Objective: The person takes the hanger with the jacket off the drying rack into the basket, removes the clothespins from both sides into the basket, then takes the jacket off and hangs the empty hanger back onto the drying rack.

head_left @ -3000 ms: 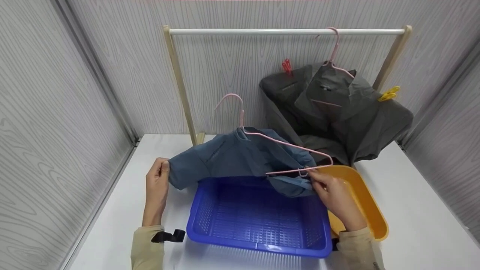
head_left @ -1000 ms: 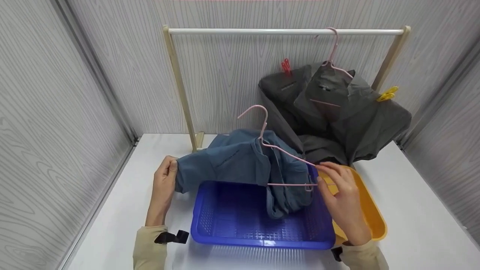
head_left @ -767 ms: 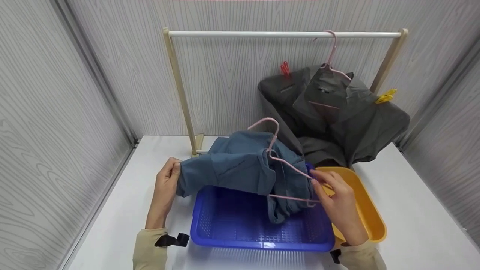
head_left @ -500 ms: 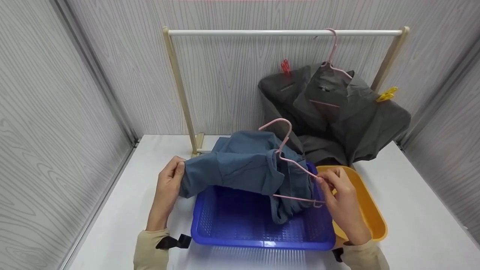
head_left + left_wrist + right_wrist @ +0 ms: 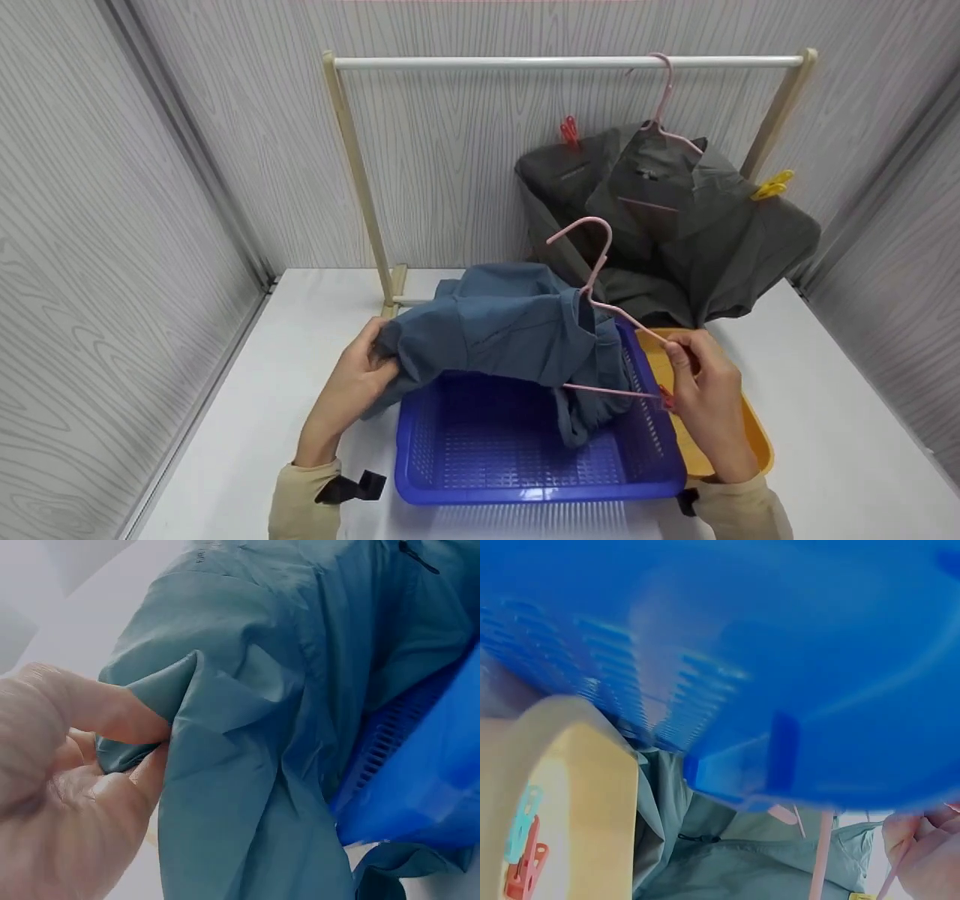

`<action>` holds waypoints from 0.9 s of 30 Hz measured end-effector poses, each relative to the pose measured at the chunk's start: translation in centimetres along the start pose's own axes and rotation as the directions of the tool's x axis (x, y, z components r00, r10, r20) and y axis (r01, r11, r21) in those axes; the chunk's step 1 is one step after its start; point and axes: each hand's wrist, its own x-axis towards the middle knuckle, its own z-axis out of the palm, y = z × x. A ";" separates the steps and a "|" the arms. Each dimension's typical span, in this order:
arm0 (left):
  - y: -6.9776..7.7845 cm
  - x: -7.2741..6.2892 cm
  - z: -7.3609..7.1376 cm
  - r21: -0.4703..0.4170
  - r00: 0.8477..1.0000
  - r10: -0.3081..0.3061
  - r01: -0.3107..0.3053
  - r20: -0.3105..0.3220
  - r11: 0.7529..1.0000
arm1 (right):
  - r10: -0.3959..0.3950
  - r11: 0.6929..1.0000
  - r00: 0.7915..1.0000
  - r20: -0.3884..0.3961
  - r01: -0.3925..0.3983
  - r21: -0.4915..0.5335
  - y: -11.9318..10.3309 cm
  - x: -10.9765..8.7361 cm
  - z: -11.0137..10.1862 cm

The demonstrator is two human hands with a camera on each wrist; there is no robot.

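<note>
A blue-grey shirt [image 5: 495, 330] lies draped across the blue basket's far side, partly on a pink wire hanger [image 5: 602, 259]. At its left sleeve, my left hand [image 5: 349, 390] pinches the cloth between thumb and fingers; the left wrist view shows the sleeve [image 5: 232, 742] bunched at the fingertips. My right hand [image 5: 709, 397] pinches the hanger's right shoulder wire, which is bare of cloth. The hanger's lower bar comes out below the shirt toward the right. The hanger's left side is hidden inside the shirt.
The blue basket [image 5: 540, 495] stands in front, overlapping an orange tray [image 5: 660, 360] that holds clothespins [image 5: 526, 870]. Behind, a rack's white rod [image 5: 487, 63] carries a dark grey garment [image 5: 720, 247] on a pink hanger, with a red clothespin [image 5: 569, 133] and a yellow clothespin [image 5: 772, 186].
The hanger, shirt and both hands have shifted right, and the basket slightly too. My right hand has moved along the hanger to its shoulder wire. The left sleeve is more bunched.
</note>
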 end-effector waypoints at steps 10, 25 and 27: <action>-0.8 0.3 0.4 0.389 0.983 0.029 0.045 -0.183 0.920 | 0.015 1.000 1.000 -0.001 -0.015 -0.016 0.3 0.0 -0.5; -0.3 0.1 0.4 0.010 0.979 -0.202 0.202 0.001 0.979 | 0.021 1.000 1.000 -0.004 -0.021 -0.007 0.6 0.0 -0.4; -0.4 0.1 0.5 -0.084 0.988 -0.146 0.150 0.058 0.985 | 0.028 1.000 1.000 -0.005 -0.028 0.002 0.4 0.0 -0.3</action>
